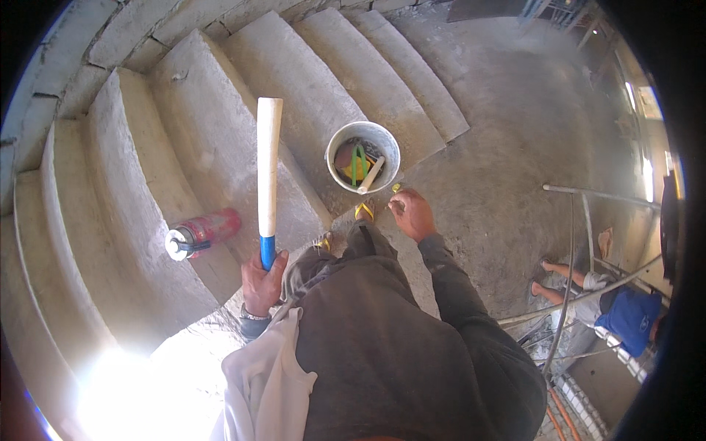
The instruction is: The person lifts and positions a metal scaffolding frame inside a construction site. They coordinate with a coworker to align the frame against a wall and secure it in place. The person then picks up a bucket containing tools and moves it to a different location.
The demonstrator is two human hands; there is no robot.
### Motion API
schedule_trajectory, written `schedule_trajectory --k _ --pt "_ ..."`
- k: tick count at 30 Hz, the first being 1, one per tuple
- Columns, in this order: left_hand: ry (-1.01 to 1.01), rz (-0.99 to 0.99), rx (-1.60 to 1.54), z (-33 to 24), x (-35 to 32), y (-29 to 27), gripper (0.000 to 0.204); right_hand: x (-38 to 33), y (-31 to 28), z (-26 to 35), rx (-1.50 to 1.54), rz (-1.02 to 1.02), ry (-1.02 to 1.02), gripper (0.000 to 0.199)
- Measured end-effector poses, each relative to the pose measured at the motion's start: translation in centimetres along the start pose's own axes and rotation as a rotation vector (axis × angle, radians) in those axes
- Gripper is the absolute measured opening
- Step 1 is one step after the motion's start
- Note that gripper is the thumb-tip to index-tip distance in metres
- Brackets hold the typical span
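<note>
My left hand [260,285] is closed around the blue end of a pale, smooth stick [269,165], which points up and away from me. What kind of tool it belongs to does not show. My right hand [413,214] is curled, its fingers pinched together, just right of a whitish bucket [330,163]. A small yellow-green thing [397,188] shows at those fingertips; I cannot make out what it is. Inside the bucket are a green strap-like loop [358,163], a yellow item and a pale wooden handle [372,175] leaning on the rim.
Curved concrete steps [213,103] fan out on the left and ahead. A red bottle [213,226] lies on one step. Bare concrete floor [500,140] spreads to the right. Metal poles [570,272] stand at right, beside another person in a blue shirt [629,320].
</note>
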State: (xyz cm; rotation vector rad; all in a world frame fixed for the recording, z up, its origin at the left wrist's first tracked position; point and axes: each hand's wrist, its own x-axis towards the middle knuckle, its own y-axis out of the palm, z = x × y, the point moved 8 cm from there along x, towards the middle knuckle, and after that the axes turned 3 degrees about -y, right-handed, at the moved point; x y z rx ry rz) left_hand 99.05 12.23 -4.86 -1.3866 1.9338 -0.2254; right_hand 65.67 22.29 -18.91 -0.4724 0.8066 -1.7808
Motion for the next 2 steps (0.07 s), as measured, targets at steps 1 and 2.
schedule_trajectory --k 1,2 --pt "0.001 -0.034 0.006 -0.88 -0.23 0.33 0.034 0.61 -0.39 0.04 0.032 0.073 0.057 0.017" --pt "0.004 -0.066 0.015 -1.53 -0.43 0.57 0.034 1.45 -1.18 0.45 0.116 0.085 0.135 0.021"
